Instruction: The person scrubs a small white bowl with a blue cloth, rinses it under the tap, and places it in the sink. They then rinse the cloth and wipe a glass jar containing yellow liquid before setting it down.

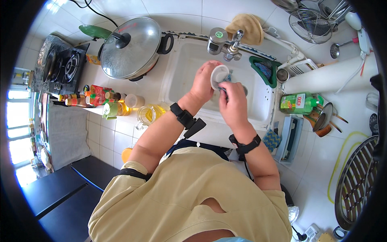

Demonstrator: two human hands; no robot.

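Note:
Over the white sink [184, 75], my left hand [203, 80] grips a small white cup [216, 73], its mouth tilted toward me. My right hand [235, 103] pinches a blue patterned cloth [229, 76] against the cup's rim; part of the cloth is hidden by the fingers. Both hands are close together, below the metal faucet [233, 51]. The drain [245, 90] shows partly behind my right hand.
A lidded electric pot [131, 51] stands left of the sink. Glass jugs [149, 114] and several bottles [78, 99] line the counter's near edge. At right are a green corner strainer [264, 71], a green dish-soap bottle [297, 103] and a hanging patterned cloth [272, 139].

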